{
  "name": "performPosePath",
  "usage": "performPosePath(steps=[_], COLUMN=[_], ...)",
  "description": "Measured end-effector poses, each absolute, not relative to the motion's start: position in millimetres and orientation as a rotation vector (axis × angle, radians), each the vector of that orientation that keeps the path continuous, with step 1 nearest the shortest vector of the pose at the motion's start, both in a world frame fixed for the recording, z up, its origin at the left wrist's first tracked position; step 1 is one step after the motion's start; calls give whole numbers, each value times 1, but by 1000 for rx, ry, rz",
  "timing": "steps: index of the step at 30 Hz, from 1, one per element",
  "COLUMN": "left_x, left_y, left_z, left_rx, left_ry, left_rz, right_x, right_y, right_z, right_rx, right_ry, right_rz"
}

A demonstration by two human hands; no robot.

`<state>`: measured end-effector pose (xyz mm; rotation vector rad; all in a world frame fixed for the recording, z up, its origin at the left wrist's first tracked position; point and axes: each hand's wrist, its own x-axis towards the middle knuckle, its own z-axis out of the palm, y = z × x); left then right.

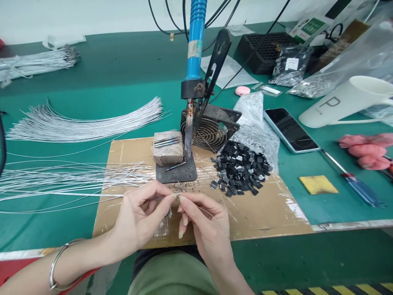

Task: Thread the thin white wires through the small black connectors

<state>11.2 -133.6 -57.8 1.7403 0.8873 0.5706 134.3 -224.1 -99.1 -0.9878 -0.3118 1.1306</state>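
Note:
My left hand (138,221) and my right hand (208,225) meet fingertip to fingertip over the cardboard (264,213). Both pinch something thin; a fine wire (208,212) runs from the pinch across my right fingers. What sits exactly between the fingertips is too small to tell. Just behind them, a dark metal plate (181,174) holds a thin metal piece (174,166) beneath the tip of a blue-handled soldering iron (195,53). A worn block (168,153) with several thin metal pieces on top stands at the plate's left. Small black parts (241,168) lie piled to the right.
Loose white wires (73,180) reach in from the left, with a thick bundle (92,126) behind them. A fan (208,131) stands behind the iron. To the right are a phone (291,130), a white mug (344,102), a yellow sponge (318,184) and a blue-handled tool (362,188).

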Motion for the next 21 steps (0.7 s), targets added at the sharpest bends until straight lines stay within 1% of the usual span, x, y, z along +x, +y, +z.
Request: performPosePath(steps=[8, 14, 21], left_x=[9, 8, 7], left_y=[-134, -133, -133], left_z=[-60, -57, -58], left_rx=[1805, 1904, 1847], left_ry=[908, 914, 951], left_rz=[527, 479, 443], right_x=[136, 150, 154], right_y=[-226, -227, -225], right_z=[-99, -96, -96], right_rx=[-984, -1002, -1015], right_ry=[-314, -348, -376], right_rz=[1153, 1259, 1275])
